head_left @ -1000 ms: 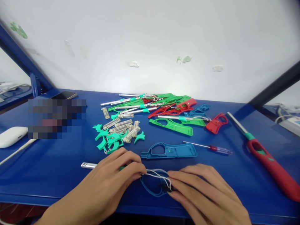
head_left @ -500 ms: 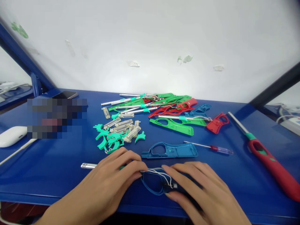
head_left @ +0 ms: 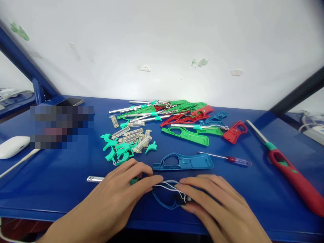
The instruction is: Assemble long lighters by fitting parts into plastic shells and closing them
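Note:
Near the table's front edge lies a blue lighter half-shell (head_left: 162,201), its trigger loop showing between my hands. White wires (head_left: 168,184) run across it to a small dark igniter part (head_left: 186,199). My left hand (head_left: 126,189) is closed on the shell's front end, thumb and index finger at the wires. Beyond that hand a silver lighter tube (head_left: 94,179) sticks out to the left. My right hand (head_left: 212,199) grips the shell's grip end, fingers at the wires and igniter; it hides most of that end. Just behind lies a second blue half-shell (head_left: 194,162).
Teal triggers (head_left: 124,148) and clear fuel tanks (head_left: 136,136) are heaped behind my left hand. Farther back are green half-shells (head_left: 187,136), red half-shells (head_left: 231,135) and wired tubes. A screwdriver (head_left: 235,160) and a whole red lighter (head_left: 293,179) lie at right.
My left thumb and index finger have slid slightly right along the wires. The wires bow a little higher above the shell. My right fingertips have shifted a little; the other parts lie as before.

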Demonstrator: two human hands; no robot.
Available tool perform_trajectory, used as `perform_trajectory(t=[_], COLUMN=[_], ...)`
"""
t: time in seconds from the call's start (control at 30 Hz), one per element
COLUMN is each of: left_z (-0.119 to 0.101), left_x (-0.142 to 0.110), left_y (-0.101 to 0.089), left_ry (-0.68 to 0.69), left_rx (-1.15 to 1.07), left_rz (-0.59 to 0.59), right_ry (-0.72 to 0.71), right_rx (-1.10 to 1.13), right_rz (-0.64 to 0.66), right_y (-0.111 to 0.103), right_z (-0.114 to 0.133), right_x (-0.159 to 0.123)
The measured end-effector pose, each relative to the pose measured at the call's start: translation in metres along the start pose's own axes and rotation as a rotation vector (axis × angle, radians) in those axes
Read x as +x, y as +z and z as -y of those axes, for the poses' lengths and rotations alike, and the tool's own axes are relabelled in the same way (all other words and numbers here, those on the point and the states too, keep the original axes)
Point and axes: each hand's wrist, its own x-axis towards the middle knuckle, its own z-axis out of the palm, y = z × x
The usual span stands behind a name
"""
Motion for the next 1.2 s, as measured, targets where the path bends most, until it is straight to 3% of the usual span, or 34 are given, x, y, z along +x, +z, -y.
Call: perform_trajectory(t=[0.3, 1.2], left_z=[0.0002, 0.0031], left_x=[0.0021, -0.0011], left_y=[0.0014, 0.0022], left_ry=[0.014, 0.009], left_rx=[0.003, 0.052], left_rz=[0.008, 0.052], right_ry=[-0.028, -0.010], right_rx=[0.017, 0.048], right_rz=[0.063, 0.059], right_y=[-0.0032, -0.0038], right_z=[-0.0028, -0.0008], right_x=[-0.0074, 0.0012])
